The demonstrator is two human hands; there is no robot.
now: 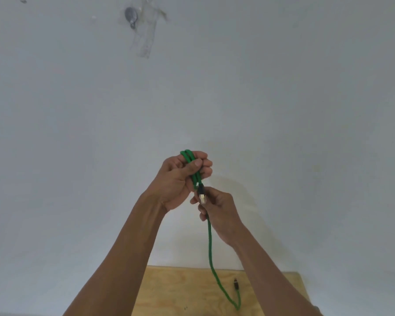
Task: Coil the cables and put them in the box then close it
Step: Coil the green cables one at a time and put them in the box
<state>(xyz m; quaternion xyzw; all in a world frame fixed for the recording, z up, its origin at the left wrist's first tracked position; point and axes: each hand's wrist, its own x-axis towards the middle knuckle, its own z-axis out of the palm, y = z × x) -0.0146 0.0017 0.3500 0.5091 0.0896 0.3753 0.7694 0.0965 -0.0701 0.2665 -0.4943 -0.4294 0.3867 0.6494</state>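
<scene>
Up in front of a pale grey-white wall (283, 99), both bare hands are working a green braided cable (209, 242) with dark plugs at its ends. The left hand (183, 176) is curling its fingers round a short bundle of folded green strands, the thumb pressing across them, so that a loop of two strands is poking out above the knuckles and the rest is running down through the palm. The right hand (217, 208) is sitting just below and to the right of the left, its fingers closing in a pinch on the cable at the dark connector with a pale metallic tip (202, 195), which is pointing toward the camera between the two hands.

From the right hand, a single length of the green cable is hanging straight down, then curving rightward over a light plywood tabletop (180, 290) at the bottom of the view. There it is making a tight bend near the lower edge of the picture and is rising again to the cable's other end, a small dark plug (235, 282) that is lying on the wood between the hanging strand and the right forearm. Both forearms are reaching up from the bottom of the view, the left one crossing the near-left part of the tabletop.

High on the wall, well apart from the hands, a dull grey round fitting (131, 15) is showing amid smeared, patchy marks that are trailing down below it.
</scene>
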